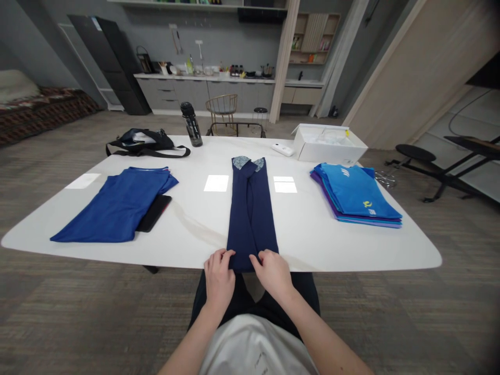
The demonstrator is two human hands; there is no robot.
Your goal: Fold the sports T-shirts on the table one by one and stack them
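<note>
A dark navy garment (252, 208), folded into a long narrow strip, lies lengthwise on the white table (187, 208). Patterned grey-blue patches show at its far end. At the near table edge, my left hand (220, 276) pinches the garment's lower left corner. The lower right corner is between the fingers and thumb of my right hand (273, 273). To the left lies a blue garment (117, 205) partly over a black flat item (153, 213). A stack of folded blue and purple clothes (355, 192) sits on the right.
A black bag (144, 140) and a dark bottle (191, 125) stand at the back left. An open white box (328, 143) and a small white device (283, 150) are at the back right. Beyond the table are a chair (222, 107) and a kitchen counter.
</note>
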